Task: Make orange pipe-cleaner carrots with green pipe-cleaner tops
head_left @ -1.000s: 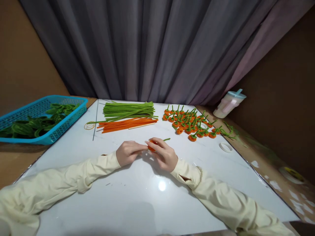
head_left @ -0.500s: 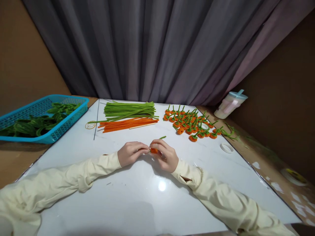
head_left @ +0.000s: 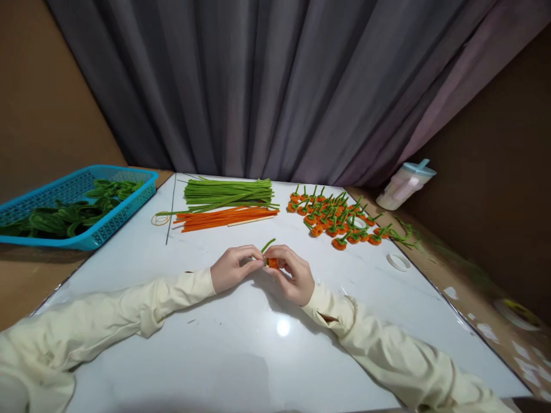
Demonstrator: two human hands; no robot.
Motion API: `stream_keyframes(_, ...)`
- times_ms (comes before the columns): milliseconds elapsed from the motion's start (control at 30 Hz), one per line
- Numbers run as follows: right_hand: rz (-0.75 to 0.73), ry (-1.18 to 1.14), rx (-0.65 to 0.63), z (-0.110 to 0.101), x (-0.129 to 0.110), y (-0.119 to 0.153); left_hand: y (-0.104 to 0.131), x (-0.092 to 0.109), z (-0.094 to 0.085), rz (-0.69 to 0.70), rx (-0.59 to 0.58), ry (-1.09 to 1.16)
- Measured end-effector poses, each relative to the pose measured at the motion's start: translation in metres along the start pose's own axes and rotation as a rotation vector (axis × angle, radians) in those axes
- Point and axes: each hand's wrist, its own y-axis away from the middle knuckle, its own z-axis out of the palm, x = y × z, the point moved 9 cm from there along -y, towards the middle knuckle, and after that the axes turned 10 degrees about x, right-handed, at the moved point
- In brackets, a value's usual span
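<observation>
Between my hands, just above the table, is a small orange chenille-stem piece (head_left: 272, 263), partly covered by fingers. My right hand (head_left: 295, 275) is closed, its thumb and fingers gripping that piece from the right. A short green chenille stem (head_left: 268, 245) slants up from where the fingertips meet. My left hand (head_left: 236, 267) is closed in a pinch at the green stem's lower end; the exact contact is hidden. Behind the hands lie a bundle of green chenille stems (head_left: 228, 192) and a smaller bundle of orange chenille stems (head_left: 224, 218).
Several orange pieces with green caps and stalks (head_left: 339, 244) are grouped at the back right. A white tape roll (head_left: 398, 262) lies beside them. A blue basket (head_left: 123, 221) of green leaves stands left, a lidded cup (head_left: 404, 186) right. A thin wooden stick (head_left: 252, 221) fronts the orange bundle.
The green stem has swung from behind my right hand to stand between the hands. My right fingers have shifted slightly, showing more of the orange piece.
</observation>
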Motion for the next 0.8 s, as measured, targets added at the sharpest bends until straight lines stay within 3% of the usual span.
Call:
stream_keyframes(200,0.243,-0.069,-0.031,0.004,0.022,0.004,0.003,0.004,-0.006,-0.009,0.091,-0.175)
stream_keyframes(400,0.377,-0.28,-0.057,0.011,0.038,0.005,0.0,0.006,-0.003,-0.049,0.065,-0.107)
stream_keyframes(800,0.376,-0.27,-0.119,0.012,0.043,0.007,0.001,0.025,-0.006,0.303,0.187,-0.44)
